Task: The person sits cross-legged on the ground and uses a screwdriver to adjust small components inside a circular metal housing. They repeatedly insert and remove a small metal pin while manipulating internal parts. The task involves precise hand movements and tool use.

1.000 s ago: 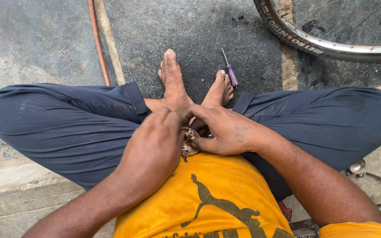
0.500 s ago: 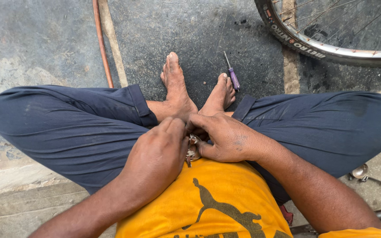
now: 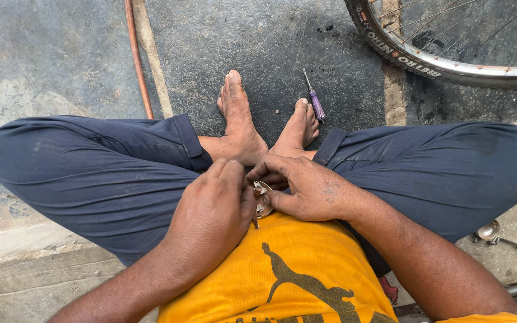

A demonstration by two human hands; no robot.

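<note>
I sit cross-legged on the ground in dark blue trousers and a yellow shirt. Both hands meet in my lap over a small round metal part (image 3: 263, 198), shiny and partly hidden by my fingers. My left hand (image 3: 213, 209) covers it from the left with curled fingers. My right hand (image 3: 303, 190) grips it from the right, thumb and fingers pinched on its edge. What kind of part it is cannot be made out.
A purple-handled screwdriver (image 3: 313, 99) lies on the dark concrete beside my right foot. A bicycle wheel (image 3: 450, 60) with spokes lies at the top right. An orange hose (image 3: 137, 60) runs up the floor at the left. Small metal pieces (image 3: 489, 231) rest at the right.
The view has shifted slightly down and left. My hands stay together on the metal part, with small finger shifts only.
</note>
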